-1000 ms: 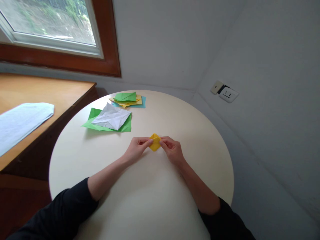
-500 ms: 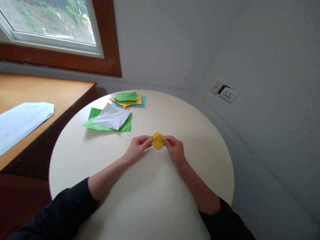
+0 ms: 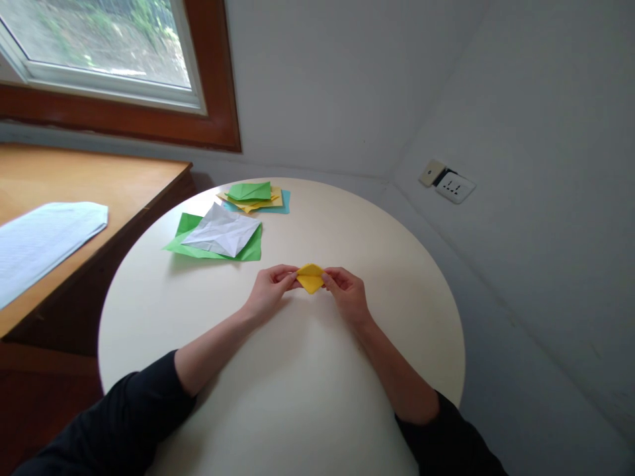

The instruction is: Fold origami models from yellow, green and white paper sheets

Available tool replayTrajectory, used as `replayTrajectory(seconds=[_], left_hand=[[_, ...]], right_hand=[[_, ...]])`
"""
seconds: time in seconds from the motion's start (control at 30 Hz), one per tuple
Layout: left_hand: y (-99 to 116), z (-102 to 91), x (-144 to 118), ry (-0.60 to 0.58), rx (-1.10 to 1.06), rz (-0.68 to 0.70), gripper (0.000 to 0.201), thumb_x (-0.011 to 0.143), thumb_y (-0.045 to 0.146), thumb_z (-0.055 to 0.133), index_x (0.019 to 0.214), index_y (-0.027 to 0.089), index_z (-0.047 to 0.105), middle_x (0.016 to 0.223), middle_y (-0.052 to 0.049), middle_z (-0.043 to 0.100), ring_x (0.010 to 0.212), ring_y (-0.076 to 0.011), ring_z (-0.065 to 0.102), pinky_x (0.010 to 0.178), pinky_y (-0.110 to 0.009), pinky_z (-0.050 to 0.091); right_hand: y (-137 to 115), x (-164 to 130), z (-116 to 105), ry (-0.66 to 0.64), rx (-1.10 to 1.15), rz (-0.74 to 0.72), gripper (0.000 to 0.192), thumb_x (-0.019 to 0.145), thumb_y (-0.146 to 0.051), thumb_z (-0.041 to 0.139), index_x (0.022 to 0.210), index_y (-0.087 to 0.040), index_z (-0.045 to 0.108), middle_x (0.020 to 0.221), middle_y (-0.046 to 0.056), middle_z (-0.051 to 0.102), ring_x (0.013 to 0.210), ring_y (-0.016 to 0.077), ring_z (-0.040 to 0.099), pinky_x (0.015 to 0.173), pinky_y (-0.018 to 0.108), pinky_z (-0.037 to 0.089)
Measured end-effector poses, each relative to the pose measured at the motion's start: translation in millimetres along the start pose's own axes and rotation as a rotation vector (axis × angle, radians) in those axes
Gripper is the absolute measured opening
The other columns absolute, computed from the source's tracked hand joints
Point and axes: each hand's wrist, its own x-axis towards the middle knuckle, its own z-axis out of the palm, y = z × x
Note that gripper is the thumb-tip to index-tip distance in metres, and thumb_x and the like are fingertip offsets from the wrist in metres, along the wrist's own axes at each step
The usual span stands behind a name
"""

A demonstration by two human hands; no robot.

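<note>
Head view: yellow folded paper [image 3: 311, 284] pinched btwn L hand [image 3: 270, 287] & R hand [image 3: 349, 296]

L thumb + fingers clamped on paper's L corner; R thumb + fingers clamped on its R corner. Paper's roughly diamond-shaped, w/ a line across the middle, over the round table [image 3: 317, 377], approx. ctr. Can't tell if it touches the tabletop. Farther back, to L: creased white sheet [image 3: 223, 231] atop a lg. green sheet [image 3: 254, 248]. Behind those, nr far edge: sm. green piece [image 3: 249, 191] on yellow sheets [image 3: 248, 206], blue sheet [image 3: 286, 202] underneath.
</note>
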Motion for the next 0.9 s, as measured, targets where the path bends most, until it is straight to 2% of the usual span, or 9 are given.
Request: replayTrajectory(seconds=[0.13, 0.3, 0.6, 0.9], left_hand=[[0.0, -0.3, -0.3, -0.006, -0.01, 0.004, 0.042, 0.059, 0.042, 0.074, 0.084, 0.011, 0.065, 0.085, -0.008, 0.072, 0.083, -0.0221, 0.066, 0.09, -0.04, 0.047], [0.7, 0.0, -1.8, -0.078, 0.14, 0.069, 0.043, 0.065, 0.044, 0.07, 0.094, 0.012, 0.066, 0.098, -0.01, 0.069, 0.093, -0.0236, 0.062, 0.087, -0.037, 0.046], [0.4, -1.0, -1.2, -0.035, 0.226, 0.108, 0.037, 0.067, 0.044, 0.068, 0.086, 0.012, 0.068, 0.088, -0.009, 0.07, 0.083, -0.0206, 0.062, 0.078, -0.031, 0.046], [1.8, -0.1, -2.0, -0.026, 0.216, 0.107, 0.034, 0.066, 0.044, 0.068, 0.078, 0.013, 0.068, 0.081, -0.006, 0.07, 0.077, -0.0181, 0.062, 0.073, -0.028, 0.045]], right_hand=[[1.9, 0.5, -0.5, 0.012, 0.021, -0.004, 0.024, 0.066, -0.041, 0.068, 0.074, -0.019, 0.065, 0.071, 0.001, 0.066, 0.062, 0.0135, 0.059, 0.061, 0.028, 0.049], [3.1, 0.3, -1.4, -0.002, 0.003, -0.008, 0.019, 0.066, -0.038, 0.068, 0.074, -0.02, 0.067, 0.073, 0.001, 0.067, 0.067, 0.0151, 0.06, 0.065, 0.03, 0.05], [0.8, -1.0, -1.5, -0.066, 0.042, -0.036, 0.013, 0.068, -0.031, 0.068, 0.076, -0.022, 0.071, 0.078, 0.001, 0.068, 0.076, 0.0159, 0.061, 0.072, 0.03, 0.049], [0.5, -0.4, -2.2, -0.062, -0.008, -0.059, 0.019, 0.07, -0.038, 0.066, 0.075, -0.021, 0.07, 0.075, 0.002, 0.067, 0.071, 0.0157, 0.059, 0.066, 0.029, 0.049]])
